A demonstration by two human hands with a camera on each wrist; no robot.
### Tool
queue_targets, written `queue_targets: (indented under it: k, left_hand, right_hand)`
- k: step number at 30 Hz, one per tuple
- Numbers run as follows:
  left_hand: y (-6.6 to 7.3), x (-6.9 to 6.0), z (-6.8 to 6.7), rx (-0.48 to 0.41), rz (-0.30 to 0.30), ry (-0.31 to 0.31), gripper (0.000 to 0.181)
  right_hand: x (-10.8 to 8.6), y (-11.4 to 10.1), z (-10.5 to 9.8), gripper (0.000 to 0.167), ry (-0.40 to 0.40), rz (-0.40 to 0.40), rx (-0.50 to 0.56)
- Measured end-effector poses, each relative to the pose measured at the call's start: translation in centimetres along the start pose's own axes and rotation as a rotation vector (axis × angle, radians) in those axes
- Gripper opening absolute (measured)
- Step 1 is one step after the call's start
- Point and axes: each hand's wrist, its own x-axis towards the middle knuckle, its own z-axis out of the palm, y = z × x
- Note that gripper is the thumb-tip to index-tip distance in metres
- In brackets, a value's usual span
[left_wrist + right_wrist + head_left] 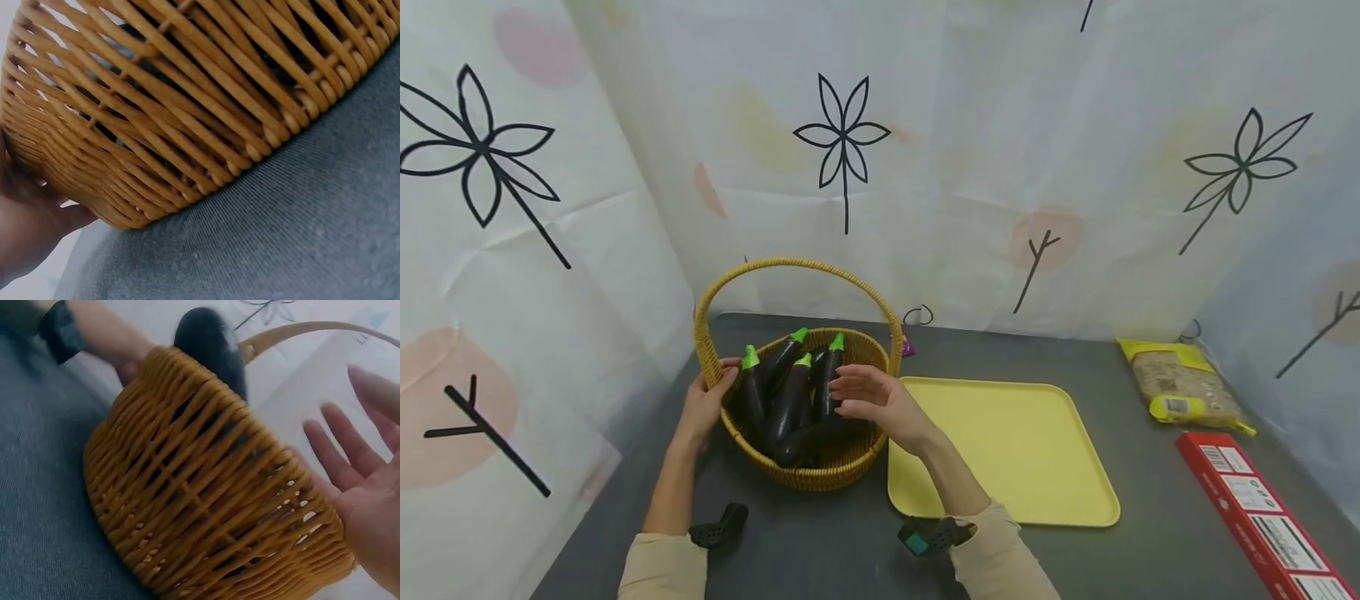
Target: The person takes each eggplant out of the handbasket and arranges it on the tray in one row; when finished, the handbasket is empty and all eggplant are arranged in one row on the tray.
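A wicker basket (820,480) with a tall arched handle (797,262) stands on the dark grey table, left of the middle. Several dark eggplants (788,408) with bright green stem ends lie heaped inside it. My left hand (700,408) grips the basket's left side near the foot of the handle; in the left wrist view the thumb lies against the weave. Over the basket's right rim hovers my right hand (891,408), its fingers extended and spread, holding nothing. The right wrist view shows one eggplant (211,353) sticking up above the rim.
A yellow tray (1007,450) lies right of the basket. Farther right are a yellow and clear bag (1180,383) and a long red box (1262,508) with white labels. A small purple packet (907,345) sits behind the basket. Patterned white cloth (955,183) hangs around the table.
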Motion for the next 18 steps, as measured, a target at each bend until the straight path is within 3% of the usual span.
queue_targets:
  k: [4,8,14,18]
  left_hand:
    - [0.0,0.2,0.0,-0.005,-0.009,-0.015,0.051]
    - [-0.2,0.4,0.1,-0.005,-0.009,0.002,0.051]
    - [-0.2,0.3,0.2,-0.01,-0.026,0.034,0.049]
    - [-0.2,0.1,0.2,-0.005,-0.047,0.037,0.048]
  right_hand:
    - [0.0,0.1,0.4,0.043,0.006,-0.018,-0.174]
    - [0.0,-0.2,0.5,0.044,-0.043,-0.006,-0.276]
    - [0.7,-0.5,0.5,0.049,-0.199,0.056,-0.377]
    - [1.5,-0.6,0.6,0.051,-0.307,0.056,-0.466]
